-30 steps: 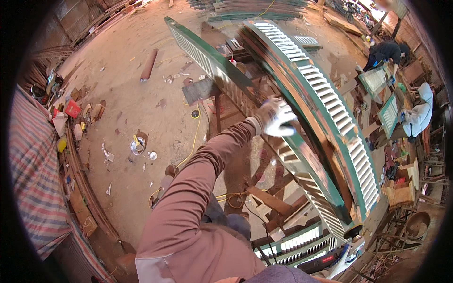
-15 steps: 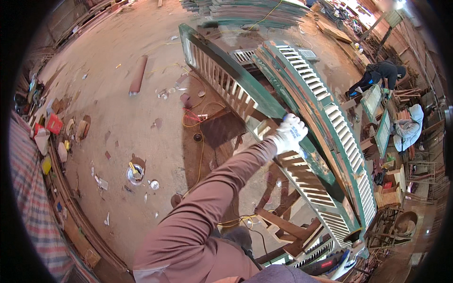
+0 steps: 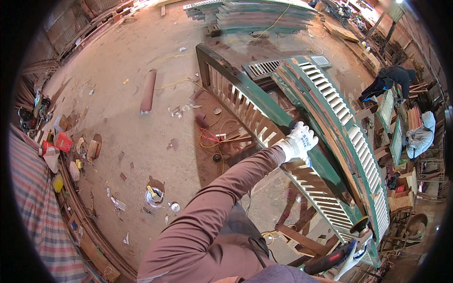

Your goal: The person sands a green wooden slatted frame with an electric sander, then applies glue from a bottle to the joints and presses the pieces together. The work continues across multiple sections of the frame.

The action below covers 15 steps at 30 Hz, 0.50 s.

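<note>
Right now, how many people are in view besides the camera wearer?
2: a person in dark clothes bending at the upper right, and a person in a pale hooded top lower down, near the right edge. Others may be hidden.

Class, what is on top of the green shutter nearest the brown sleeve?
The left hand, white-gloved, curls over the green shutter; the stretch of edge beneath it is covered and unseen.

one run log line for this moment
left hand: gripping green louvred shutter | right hand: holding grinder | alongside: other louvred shutters
</note>
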Available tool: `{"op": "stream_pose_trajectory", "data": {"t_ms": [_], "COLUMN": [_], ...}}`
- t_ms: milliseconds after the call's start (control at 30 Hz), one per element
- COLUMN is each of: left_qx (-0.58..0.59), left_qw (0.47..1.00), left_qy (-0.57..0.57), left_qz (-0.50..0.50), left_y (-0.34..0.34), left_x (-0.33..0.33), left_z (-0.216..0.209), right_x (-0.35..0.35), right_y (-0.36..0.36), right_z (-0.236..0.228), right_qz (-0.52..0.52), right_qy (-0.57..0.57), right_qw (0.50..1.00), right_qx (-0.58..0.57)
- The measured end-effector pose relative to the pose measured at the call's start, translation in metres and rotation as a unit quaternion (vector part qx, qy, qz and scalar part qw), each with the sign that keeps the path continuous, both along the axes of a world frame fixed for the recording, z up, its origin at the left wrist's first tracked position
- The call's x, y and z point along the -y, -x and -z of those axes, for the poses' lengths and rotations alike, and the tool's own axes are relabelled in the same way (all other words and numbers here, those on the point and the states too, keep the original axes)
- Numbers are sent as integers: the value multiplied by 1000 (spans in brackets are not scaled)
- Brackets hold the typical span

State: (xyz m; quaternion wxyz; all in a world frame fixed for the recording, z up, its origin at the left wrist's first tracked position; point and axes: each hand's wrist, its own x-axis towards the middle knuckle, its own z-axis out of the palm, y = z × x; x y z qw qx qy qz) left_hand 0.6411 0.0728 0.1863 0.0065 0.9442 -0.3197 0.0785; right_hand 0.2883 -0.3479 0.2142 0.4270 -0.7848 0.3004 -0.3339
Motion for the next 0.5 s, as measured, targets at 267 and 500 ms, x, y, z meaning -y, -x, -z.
{"op": "stream_pose_trajectory", "data": {"t_ms": [267, 500], "left_qx": [79, 75], "left_qw": [996, 990], "left_qy": [36, 82], "left_qz": [38, 87], "left_y": [-74, -138], "left_x": [-121, -240], "left_z": [-19, 11], "right_x": [-150, -216], "right_y": [-89, -162], "right_z": [-64, -64], "right_qz": [-41, -157], "right_qy": [46, 18], "right_qw": [986, 985], "right_qx": [-154, -76]}}
